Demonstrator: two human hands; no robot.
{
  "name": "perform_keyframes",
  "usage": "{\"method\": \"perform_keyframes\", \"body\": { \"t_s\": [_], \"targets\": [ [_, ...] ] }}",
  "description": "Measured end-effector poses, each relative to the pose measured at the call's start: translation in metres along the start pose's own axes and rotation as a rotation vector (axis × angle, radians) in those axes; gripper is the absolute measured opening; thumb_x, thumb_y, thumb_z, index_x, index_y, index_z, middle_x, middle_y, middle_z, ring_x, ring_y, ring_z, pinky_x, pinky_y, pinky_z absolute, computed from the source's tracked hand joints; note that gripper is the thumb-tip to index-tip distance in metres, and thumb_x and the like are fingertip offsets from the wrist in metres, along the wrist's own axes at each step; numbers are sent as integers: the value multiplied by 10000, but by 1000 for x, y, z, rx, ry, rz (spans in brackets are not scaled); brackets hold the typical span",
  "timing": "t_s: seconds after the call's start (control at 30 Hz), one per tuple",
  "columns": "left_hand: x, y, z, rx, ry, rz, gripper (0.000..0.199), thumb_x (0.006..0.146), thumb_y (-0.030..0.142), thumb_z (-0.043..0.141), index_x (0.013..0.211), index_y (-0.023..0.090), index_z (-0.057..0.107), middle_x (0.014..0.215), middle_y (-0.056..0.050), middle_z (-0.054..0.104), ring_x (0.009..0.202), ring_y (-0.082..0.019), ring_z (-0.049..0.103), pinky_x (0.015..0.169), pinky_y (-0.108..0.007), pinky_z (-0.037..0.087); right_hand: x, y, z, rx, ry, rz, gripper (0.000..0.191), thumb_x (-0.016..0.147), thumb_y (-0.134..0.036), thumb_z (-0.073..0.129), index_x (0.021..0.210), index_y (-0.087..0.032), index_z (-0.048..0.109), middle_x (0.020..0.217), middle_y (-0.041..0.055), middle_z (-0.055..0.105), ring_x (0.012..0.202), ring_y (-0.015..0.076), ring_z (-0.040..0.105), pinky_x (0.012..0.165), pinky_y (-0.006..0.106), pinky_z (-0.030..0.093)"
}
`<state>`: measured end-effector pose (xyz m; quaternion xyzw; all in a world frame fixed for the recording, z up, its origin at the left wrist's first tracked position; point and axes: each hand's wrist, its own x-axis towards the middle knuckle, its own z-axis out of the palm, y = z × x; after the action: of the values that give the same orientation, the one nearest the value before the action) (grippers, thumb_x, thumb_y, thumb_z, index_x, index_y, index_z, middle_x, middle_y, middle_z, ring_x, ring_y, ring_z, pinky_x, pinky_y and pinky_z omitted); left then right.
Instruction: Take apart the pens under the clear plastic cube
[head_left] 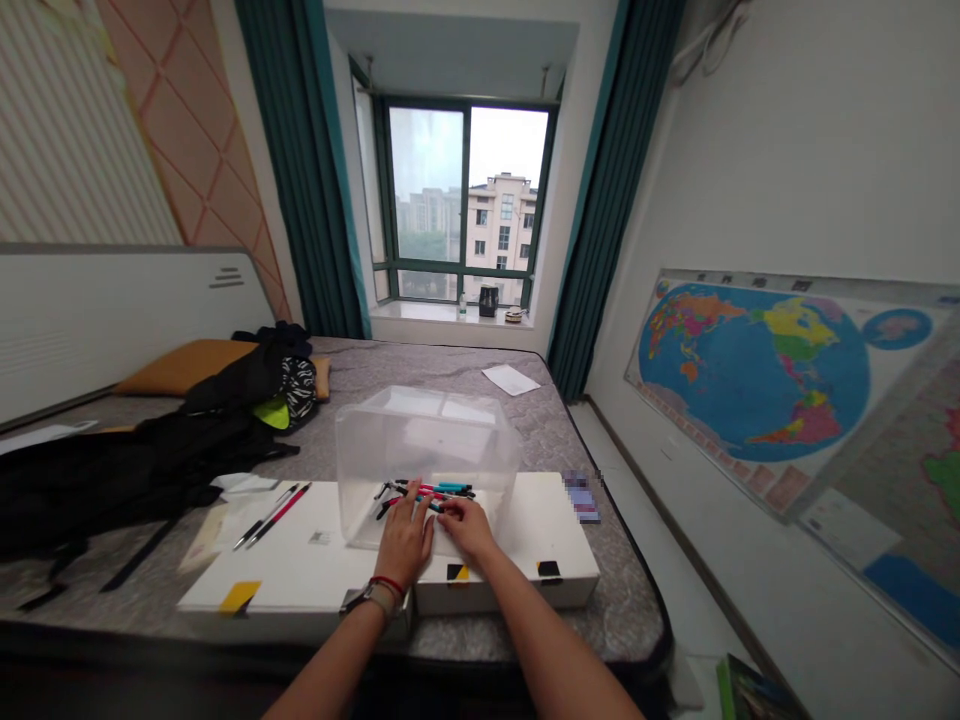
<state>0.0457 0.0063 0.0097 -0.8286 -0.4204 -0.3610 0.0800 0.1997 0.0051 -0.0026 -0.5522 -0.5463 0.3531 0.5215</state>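
A clear plastic box [427,445] lies on its side on white boxes, its opening toward me. Inside it is a loose pile of several pens [450,489], red, teal and black. My left hand [406,535] reaches into the opening, palm down, with its fingers stretched over the near side of the pile. Beside it, my right hand [466,527] has its thumb and fingertips pinched together at a pen's end at the right of the pile. Two more pens [278,515], one red and one black, lie side by side on the left white box [289,572].
The right white box [544,500] has yellow and black tape at its front edge. Black clothing [142,470] and an orange pillow [184,366] lie at the left of the mattress. A paper sheet [511,379] rests farther back. A pixelated item [582,497] is at the right.
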Motion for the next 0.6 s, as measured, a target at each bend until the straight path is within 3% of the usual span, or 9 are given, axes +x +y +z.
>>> {"method": "perform_keyframes", "body": {
  "t_s": [0.13,0.27,0.43,0.53,0.6],
  "targets": [
    [-1,-3,4,-20,-21,15,442,896,150,373,1333,194,415,1512,-118,292,1366,-285,319,1040,-501,367,0,0,0,-19,12,1,148,694,-252,662,815,-189,721,669,18,669,606,158,586,615,274,465],
    [-4,-7,9,-53,-41,86,469,884,93,332,1333,205,409,1465,-86,378,1375,-264,299,1053,-479,372,0,-1,0,99,10,95,230,765,-363,597,832,-160,684,668,32,658,540,139,572,504,241,441],
    [-5,-8,9,-67,7,-14,271,927,186,366,1137,179,538,1196,-131,559,1162,-244,505,981,-435,427,3,1,-1,150,64,114,312,754,-440,603,829,-142,661,656,35,648,541,135,573,466,224,435],
    [-4,-7,6,-63,-30,-1,243,941,224,360,1022,180,585,1021,-111,615,1035,-236,552,914,-412,452,4,2,-2,168,85,123,334,743,-442,612,857,-133,665,687,53,669,562,142,589,476,231,448],
    [-3,-6,6,-44,-43,-5,264,946,252,360,1038,183,598,1007,-105,632,1022,-243,555,911,-420,443,4,2,-1,189,67,125,348,733,-433,625,891,-127,671,727,70,691,579,147,601,495,241,461]
  ]
}}
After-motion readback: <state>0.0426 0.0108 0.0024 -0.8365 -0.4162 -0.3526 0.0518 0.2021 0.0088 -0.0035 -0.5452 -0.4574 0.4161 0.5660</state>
